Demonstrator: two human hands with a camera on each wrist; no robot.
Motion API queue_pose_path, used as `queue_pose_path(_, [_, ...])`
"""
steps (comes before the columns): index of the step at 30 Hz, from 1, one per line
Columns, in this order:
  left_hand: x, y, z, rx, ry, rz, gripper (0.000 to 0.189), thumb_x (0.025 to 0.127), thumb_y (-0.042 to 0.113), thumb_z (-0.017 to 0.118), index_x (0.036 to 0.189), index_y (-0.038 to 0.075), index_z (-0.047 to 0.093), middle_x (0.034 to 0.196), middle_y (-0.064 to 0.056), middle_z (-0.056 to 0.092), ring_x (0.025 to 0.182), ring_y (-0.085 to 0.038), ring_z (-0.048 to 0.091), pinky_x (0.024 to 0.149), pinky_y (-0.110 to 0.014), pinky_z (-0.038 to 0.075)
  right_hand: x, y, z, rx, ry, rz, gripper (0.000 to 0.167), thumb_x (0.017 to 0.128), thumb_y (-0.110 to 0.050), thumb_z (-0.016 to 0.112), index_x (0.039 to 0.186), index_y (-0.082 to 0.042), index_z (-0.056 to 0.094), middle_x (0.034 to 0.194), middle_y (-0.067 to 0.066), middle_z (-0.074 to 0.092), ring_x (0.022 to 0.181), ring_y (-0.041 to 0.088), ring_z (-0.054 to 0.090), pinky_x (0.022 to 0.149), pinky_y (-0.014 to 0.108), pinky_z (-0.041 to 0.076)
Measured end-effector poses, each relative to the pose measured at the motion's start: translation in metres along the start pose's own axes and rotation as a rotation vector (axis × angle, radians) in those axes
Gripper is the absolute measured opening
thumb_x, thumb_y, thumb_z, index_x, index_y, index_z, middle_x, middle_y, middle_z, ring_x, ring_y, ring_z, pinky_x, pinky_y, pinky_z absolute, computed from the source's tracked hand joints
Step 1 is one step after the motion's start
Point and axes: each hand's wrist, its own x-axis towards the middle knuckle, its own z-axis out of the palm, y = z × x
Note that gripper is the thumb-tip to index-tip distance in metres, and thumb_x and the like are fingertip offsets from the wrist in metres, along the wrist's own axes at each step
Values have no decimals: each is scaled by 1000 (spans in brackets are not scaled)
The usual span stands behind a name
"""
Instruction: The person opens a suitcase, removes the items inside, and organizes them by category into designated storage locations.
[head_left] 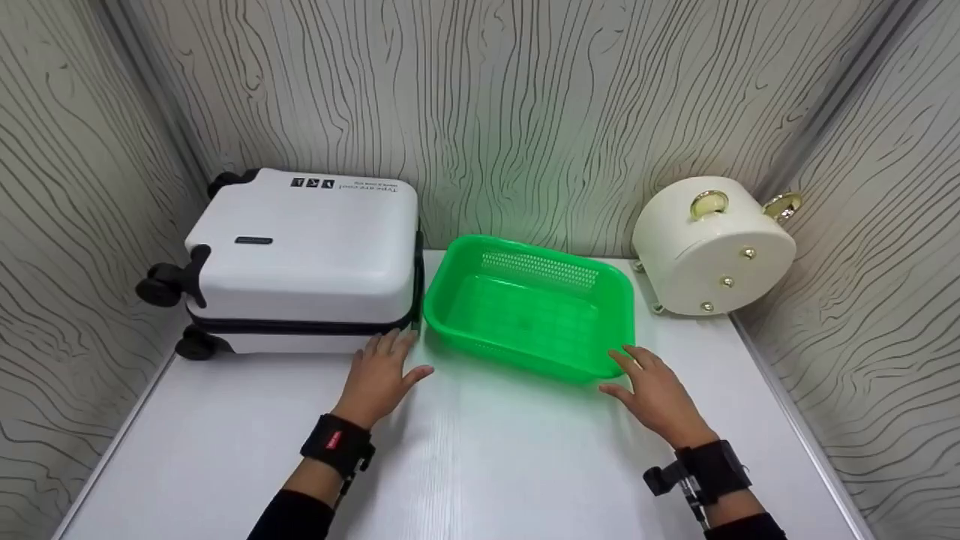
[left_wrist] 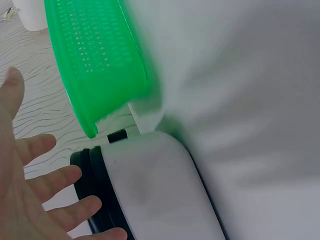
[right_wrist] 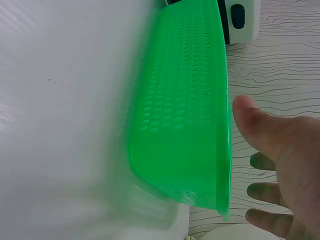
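A green plastic basket (head_left: 525, 352) with perforated sides sits on the white table, nothing lying inside it. My right hand (head_left: 660, 394) is at its near right corner, fingers spread and fingertips right at the rim; in the right wrist view the thumb stands beside the basket (right_wrist: 180, 125). My left hand (head_left: 379, 379) is spread in front of the white suitcase (head_left: 300, 247), its fingertips overlapping the suitcase's lower right corner. In the left wrist view those fingers are spaced apart near the suitcase's dark seam (left_wrist: 107, 185), holding nothing.
The suitcase lies flat at the left, its black wheels (head_left: 161, 285) pointing left. A cream round bag (head_left: 712, 255) with gold rings and studs stands at the back right. Wood-grain panels (head_left: 480, 112) enclose the table (head_left: 480, 465) at the back and both sides.
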Motion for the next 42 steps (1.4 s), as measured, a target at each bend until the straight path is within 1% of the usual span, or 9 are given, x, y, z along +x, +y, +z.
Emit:
queue_pose_path(3, [6, 9, 5, -30, 9, 21, 72, 93, 57, 54, 148, 11, 42, 147, -22, 41, 134, -46, 36, 102, -65, 34, 0, 0, 4, -14, 8, -64, 49, 88, -31, 73, 127, -3, 63, 134, 20, 55, 128, 43, 45, 105, 58, 35])
queue_pose_path(7, [13, 21, 13, -63, 4, 46, 72, 94, 56, 54, 149, 11, 41, 148, -21, 39, 135, -45, 36, 102, -64, 34, 1, -3, 8, -8, 51, -112, 31, 87, -16, 74, 114, -2, 70, 118, 16, 66, 119, 40, 55, 106, 55, 36])
queue_pose_path(10, [16, 28, 18, -78, -2, 53, 74, 94, 59, 51, 150, 11, 39, 149, -20, 38, 135, -44, 36, 103, -63, 35, 2, -6, 12, -11, 99, -123, 23, 84, -7, 76, 107, -3, 72, 106, 11, 71, 107, 34, 63, 103, 51, 41])
queue_pose_path(12, [17, 32, 21, -88, 0, 54, 74, 94, 59, 50, 150, 11, 39, 149, -20, 38, 135, -44, 36, 104, -60, 36, 2, -9, 13, -18, 128, -134, 21, 82, -4, 77, 103, -4, 74, 100, 9, 72, 99, 31, 66, 97, 48, 47])
queue_pose_path(18, [16, 41, 30, -135, -15, 30, 79, 94, 60, 50, 152, 9, 33, 152, -21, 32, 135, -44, 37, 105, -55, 38, -8, -22, 17, -37, 159, -159, 19, 80, -4, 79, 99, -8, 75, 94, 4, 72, 90, 25, 68, 80, 40, 55])
queue_pose_path(23, [15, 47, 34, -184, -33, 6, 87, 93, 58, 53, 154, 3, 25, 156, -21, 25, 136, -42, 35, 105, -52, 39, -18, -39, 18, -52, 128, -173, 20, 81, -8, 79, 100, -10, 76, 93, -1, 73, 90, 20, 68, 80, 38, 54])
queue_pose_path(30, [18, 53, 36, -207, -77, -9, 95, 93, 62, 50, 153, -4, 17, 160, -21, 15, 139, -39, 31, 105, -49, 39, -25, -64, 20, -73, 126, -310, 19, 78, -11, 81, 96, -11, 75, 86, -3, 71, 81, 16, 65, 71, 34, 53])
queue_pose_path(37, [21, 62, 43, -297, -160, -14, 96, 92, 66, 44, 155, 2, 12, 161, -17, 10, 143, -38, 22, 110, -49, 32, -28, -81, 23, -79, 103, -393, 19, 78, -13, 81, 96, -10, 75, 84, -3, 70, 77, 15, 64, 66, 31, 54])
queue_pose_path(42, [26, 67, 52, -305, -184, 3, 98, 91, 71, 38, 156, 2, 12, 162, -15, 7, 143, -41, 21, 111, -50, 30, -28, -94, 28, -79, 126, -461, 18, 79, -16, 81, 95, -10, 74, 83, -3, 68, 75, 14, 65, 64, 30, 54])
